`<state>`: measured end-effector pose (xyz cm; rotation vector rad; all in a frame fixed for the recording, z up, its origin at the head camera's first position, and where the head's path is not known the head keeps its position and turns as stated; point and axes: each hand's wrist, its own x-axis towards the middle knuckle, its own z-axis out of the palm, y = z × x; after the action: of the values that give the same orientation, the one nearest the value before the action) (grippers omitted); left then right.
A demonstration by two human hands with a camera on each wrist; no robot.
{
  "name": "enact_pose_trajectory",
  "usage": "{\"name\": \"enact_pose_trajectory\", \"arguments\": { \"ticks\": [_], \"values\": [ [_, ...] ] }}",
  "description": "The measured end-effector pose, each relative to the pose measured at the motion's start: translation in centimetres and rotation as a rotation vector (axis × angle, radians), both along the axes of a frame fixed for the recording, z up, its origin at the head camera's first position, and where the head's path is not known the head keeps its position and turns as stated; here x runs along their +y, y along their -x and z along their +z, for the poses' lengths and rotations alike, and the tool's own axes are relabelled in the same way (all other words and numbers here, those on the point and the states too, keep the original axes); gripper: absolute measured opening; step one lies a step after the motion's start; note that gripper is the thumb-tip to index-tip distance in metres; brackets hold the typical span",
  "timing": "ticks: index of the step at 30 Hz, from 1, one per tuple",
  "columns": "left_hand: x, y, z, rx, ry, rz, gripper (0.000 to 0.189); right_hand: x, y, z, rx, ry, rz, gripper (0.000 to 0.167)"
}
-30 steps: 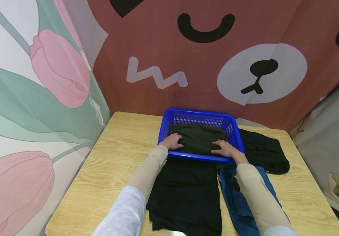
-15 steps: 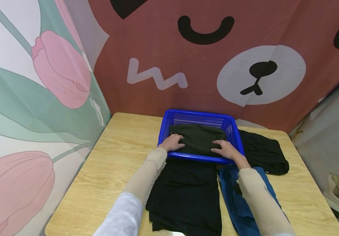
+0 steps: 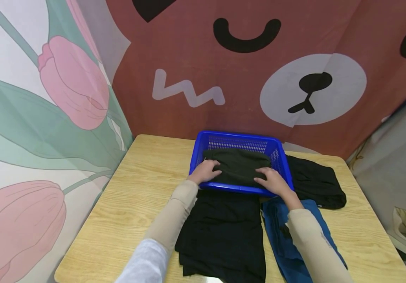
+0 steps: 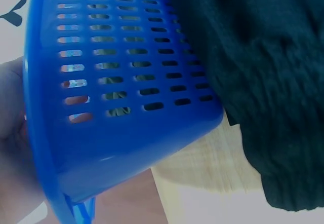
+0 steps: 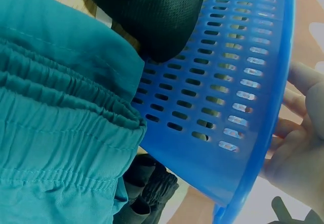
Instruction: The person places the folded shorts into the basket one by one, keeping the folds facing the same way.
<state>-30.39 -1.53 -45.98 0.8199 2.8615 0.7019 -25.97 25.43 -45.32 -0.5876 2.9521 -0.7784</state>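
Observation:
A blue plastic basket (image 3: 241,189) with slotted walls stands at the back of the table, a folded dark green garment (image 3: 239,163) lying inside it. My left hand (image 3: 204,171) reaches over the basket's front left corner, its fingertips at the left end of the garment. On the other side, my right hand (image 3: 274,181) reaches over the front rim with fingers loosely spread at the garment's right end. The right wrist view shows these fingers (image 5: 288,127) relaxed beyond the rim. Only part of the left hand (image 4: 17,148) shows in the left wrist view, beyond the rim.
Folded black cloth (image 3: 224,236) lies directly in front of the basket. To its right is a folded blue garment (image 3: 287,251), partly under the right forearm; its gathered elastic waistband (image 5: 66,133) shows close up. Another folded black garment (image 3: 316,182) lies right of the basket. Printed curtains hang behind.
Both hands have drawn back slightly over the basket's front rim, the right forearm shifting a little to the right. The basket and the garments stay where they were.

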Motion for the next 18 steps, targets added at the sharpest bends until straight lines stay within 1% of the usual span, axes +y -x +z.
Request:
{"name": "enact_pose_trajectory", "arguments": {
  "ticks": [5,11,18],
  "values": [
    [-0.1,-0.6,0.4,0.029,-0.036,-0.002,0.035,-0.4,-0.9,0.3,0.024,0.005,-0.015,0.039],
    [-0.3,-1.5,1.2,0.011,-0.051,0.016,0.037,-0.6,-2.0,0.5,0.040,0.012,-0.040,0.039],
    [-0.7,-2.5,1.6,0.030,-0.066,0.042,0.036,-0.9,-3.3,0.5,0.064,0.039,-0.075,0.038]
  ]
}}
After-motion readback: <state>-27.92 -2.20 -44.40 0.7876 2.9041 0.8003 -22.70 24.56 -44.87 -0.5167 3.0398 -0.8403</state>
